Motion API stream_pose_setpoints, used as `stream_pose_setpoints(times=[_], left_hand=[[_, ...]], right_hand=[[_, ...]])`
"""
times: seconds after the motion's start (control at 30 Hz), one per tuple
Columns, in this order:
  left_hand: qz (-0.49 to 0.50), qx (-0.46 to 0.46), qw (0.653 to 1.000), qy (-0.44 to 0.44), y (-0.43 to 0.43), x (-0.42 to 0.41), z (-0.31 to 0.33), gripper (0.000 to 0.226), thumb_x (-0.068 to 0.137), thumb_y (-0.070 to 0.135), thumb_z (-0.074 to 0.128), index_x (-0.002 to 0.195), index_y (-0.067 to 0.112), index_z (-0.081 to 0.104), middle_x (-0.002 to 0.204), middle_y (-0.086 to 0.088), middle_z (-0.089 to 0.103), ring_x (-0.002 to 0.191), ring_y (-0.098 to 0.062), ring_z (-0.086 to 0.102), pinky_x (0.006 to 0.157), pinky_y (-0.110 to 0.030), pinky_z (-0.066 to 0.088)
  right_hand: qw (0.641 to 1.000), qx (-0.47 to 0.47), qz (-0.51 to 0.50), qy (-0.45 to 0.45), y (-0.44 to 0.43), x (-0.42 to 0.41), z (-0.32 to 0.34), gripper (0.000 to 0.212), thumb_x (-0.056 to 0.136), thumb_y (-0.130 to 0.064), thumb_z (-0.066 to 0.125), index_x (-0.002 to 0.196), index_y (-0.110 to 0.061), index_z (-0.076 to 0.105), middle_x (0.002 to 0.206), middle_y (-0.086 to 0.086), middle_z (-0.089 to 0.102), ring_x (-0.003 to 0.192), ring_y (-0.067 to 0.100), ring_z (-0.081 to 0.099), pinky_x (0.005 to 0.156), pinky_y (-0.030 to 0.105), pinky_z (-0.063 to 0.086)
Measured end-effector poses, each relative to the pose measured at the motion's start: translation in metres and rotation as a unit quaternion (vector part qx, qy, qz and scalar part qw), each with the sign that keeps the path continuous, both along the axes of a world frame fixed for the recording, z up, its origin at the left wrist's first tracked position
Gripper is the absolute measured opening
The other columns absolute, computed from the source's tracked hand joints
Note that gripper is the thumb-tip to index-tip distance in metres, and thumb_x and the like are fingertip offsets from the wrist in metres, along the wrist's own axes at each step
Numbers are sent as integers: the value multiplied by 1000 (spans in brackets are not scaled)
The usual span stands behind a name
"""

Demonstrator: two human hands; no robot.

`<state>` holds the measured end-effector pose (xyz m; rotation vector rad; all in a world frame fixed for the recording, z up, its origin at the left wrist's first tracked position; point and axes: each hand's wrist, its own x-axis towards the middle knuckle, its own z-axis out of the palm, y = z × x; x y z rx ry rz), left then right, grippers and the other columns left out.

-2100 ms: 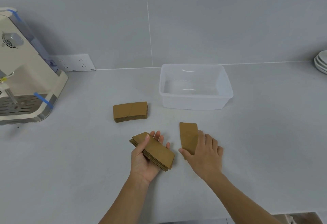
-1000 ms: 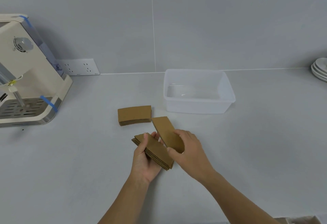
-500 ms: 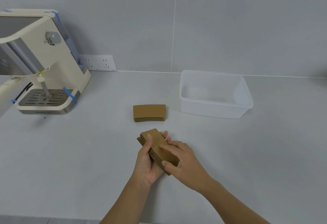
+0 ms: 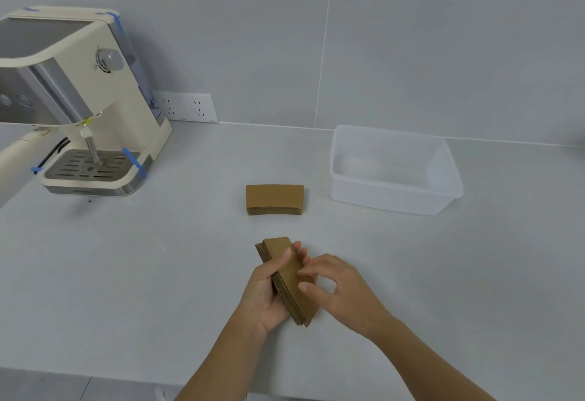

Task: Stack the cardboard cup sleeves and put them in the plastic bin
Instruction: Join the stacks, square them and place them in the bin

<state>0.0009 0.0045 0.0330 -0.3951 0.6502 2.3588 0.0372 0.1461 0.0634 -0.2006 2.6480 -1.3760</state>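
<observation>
The loose sleeve from the counter (image 4: 158,274) now lies on the held stack (image 4: 289,280), gripped by the left hand (image 4: 267,293) and patted by the open right hand (image 4: 340,289), near the empty plastic bin (image 4: 392,201), so only the second stack (image 4: 274,199) beside the bin remains.

- No readable text, brand, number or sign anywhere in view.
- Coffee machine (image 4: 79,99): cream body, dial and round buttons; any markings too small/blurred to read. Blue tape strips carry no writing.
- Wall socket plate (image 4: 190,108): plain white, slots only, no lettering legible.
- Cardboard sleeves on the counter (image 4: 274,199): plain brown, no print.
- Sleeve stack in hand (image 4: 289,280): top face plain brown, no logo.
- Plastic bin (image 4: 395,201): clear, no label or embossing legible.
</observation>
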Motion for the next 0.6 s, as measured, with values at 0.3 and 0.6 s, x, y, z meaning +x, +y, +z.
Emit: stream_pose_setpoints(times=[0.3, 0.6], left_hand=[[-125, -52, 987, 87, -1, 6, 6, 53, 49, 20, 86, 98, 6, 70, 87, -10, 65, 77, -21, 62, 78, -41, 53], [-276, -95, 944, 155, 15, 1, 16, 57, 54, 25, 82, 103, 4, 63, 89, -8, 64, 77, -20, 61, 74, -37, 52]], right_hand=[[999, -28, -14, 22, 25, -32, 24, 17, 82, -17, 65, 91, -31, 63, 91, -23, 61, 94, -5, 53, 74, 1, 37], [982, -58, 128, -129, 44, -53, 38, 30, 78, -13, 69, 107, -21, 64, 104, -4, 65, 80, 5, 63, 72, 20, 49]])
